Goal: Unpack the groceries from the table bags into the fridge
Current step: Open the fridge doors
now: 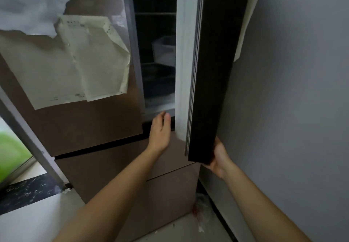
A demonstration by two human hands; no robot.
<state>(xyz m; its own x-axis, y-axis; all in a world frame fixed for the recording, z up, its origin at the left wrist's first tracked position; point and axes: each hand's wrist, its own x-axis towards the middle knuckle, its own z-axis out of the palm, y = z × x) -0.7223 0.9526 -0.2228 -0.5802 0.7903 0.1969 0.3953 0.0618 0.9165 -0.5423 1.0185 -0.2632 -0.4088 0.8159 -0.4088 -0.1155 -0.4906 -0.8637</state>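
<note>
Brown fridge (98, 124) at left; the left hand (160, 132), fingers straight and empty, reaches to its open compartment's sill. Dark right door (217, 71), long axis upright, edge toward the camera, is gripped at its lower corner by the right hand (219, 156).

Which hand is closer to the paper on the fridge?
Left. The left hand is below and right of the paper; the right hand is farther right, gripping the bottom corner of the open door.

papers (90, 58) on fridge door (94, 124), print unreadable
</note>
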